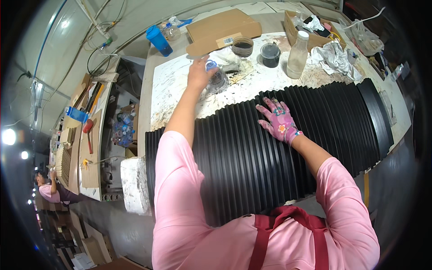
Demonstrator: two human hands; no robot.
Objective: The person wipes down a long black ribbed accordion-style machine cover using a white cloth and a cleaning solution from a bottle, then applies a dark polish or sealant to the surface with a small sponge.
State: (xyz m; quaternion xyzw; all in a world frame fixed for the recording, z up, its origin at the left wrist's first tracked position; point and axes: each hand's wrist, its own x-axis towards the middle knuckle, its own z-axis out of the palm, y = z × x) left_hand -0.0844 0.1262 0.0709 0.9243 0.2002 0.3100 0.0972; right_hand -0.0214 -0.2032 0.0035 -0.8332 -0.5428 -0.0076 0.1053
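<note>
A large black pleated bellows [243,148] lies across the table in front of me, with a smooth black end plate [375,117] at its right. My right hand [280,119], in a pink flowered glove, rests on its folds with the fingers spread. Beyond the bellows, my bare left hand [199,74] is closed at the blue top of a clear plastic bottle [218,82], which stands on the stained white board [168,83]. Part of that grip is hidden by the hand. Dark residue shows inside the bottle.
Behind stand an open round jar [242,46], a tub of dark liquid [270,55] and a cloudy bottle [298,56]. Crumpled paper [335,60] lies right, near a cardboard box [292,27]. A blue bottle [158,40] is back left. Another person [48,191] works far left.
</note>
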